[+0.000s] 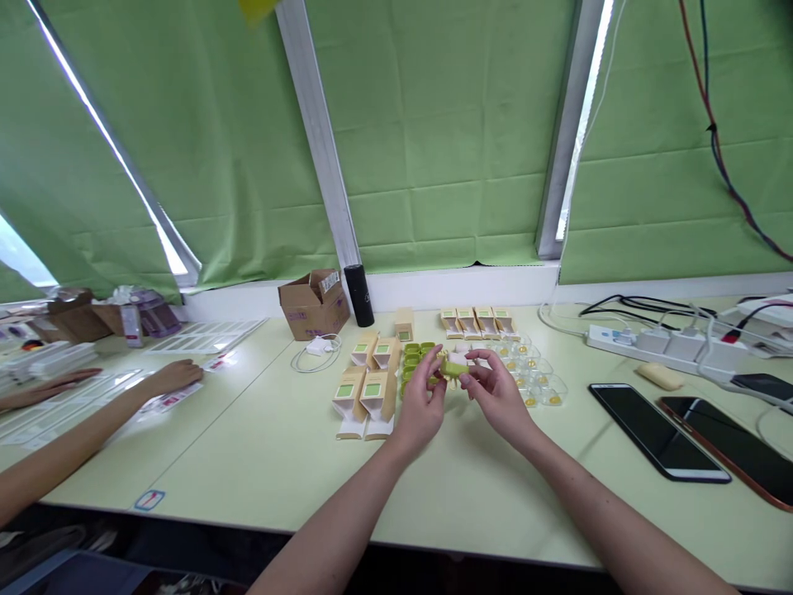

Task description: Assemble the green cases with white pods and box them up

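Above the table, my left hand [423, 406] and my right hand [499, 398] hold a small yellow-green plastic piece [456, 369] between their fingertips. Its exact kind is too small to make out. Just behind my left hand stand several green cups [411, 357] in a block, partly covered by the fingers. To the right of my right hand lie clear plastic cases [553, 392] with yellow round pieces inside. Opened tan cartons [377, 390] with green labels are grouped left of my left hand.
More tan cartons [478, 322] line the back, near a cardboard box [315, 306] and a black cylinder [359, 295]. Phones [657, 431] and a power strip [666, 347] lie on the right. On the left, another person's hand [177, 376] rests by printed sheets.
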A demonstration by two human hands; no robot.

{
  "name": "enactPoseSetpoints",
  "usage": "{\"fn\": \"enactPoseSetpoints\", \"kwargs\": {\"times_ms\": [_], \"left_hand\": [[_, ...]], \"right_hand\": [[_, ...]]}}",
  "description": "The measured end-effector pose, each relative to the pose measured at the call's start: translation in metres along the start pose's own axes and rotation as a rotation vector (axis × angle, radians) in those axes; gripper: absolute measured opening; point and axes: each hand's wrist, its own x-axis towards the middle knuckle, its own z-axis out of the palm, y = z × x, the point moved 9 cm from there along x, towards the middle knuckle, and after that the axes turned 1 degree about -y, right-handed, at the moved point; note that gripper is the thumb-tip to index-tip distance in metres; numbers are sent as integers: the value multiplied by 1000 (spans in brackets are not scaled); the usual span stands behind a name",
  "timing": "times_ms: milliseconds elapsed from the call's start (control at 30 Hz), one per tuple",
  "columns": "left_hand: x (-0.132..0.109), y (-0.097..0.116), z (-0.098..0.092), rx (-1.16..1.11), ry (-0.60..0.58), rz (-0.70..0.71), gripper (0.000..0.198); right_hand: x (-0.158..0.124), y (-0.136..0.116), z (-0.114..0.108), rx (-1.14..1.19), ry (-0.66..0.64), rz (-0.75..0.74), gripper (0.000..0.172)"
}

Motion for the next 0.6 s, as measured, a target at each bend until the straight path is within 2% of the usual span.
{"fn": "enactPoseSetpoints", "kwargs": {"times_ms": [167, 267, 467, 600], "left_hand": [[-5, 32, -2, 354, -11, 280, 48], [-6, 41, -3, 452, 3, 365, 41], [-4, 38, -6, 512, 56, 329, 42], [0, 32, -12, 474, 93, 283, 42]], "right_hand": [[1, 2, 0, 24, -6, 57, 53], [2, 4, -2, 16, 1, 81, 55], [4, 8, -4, 27, -6, 91, 54], [4, 10, -2, 39, -59, 53, 47]]}}
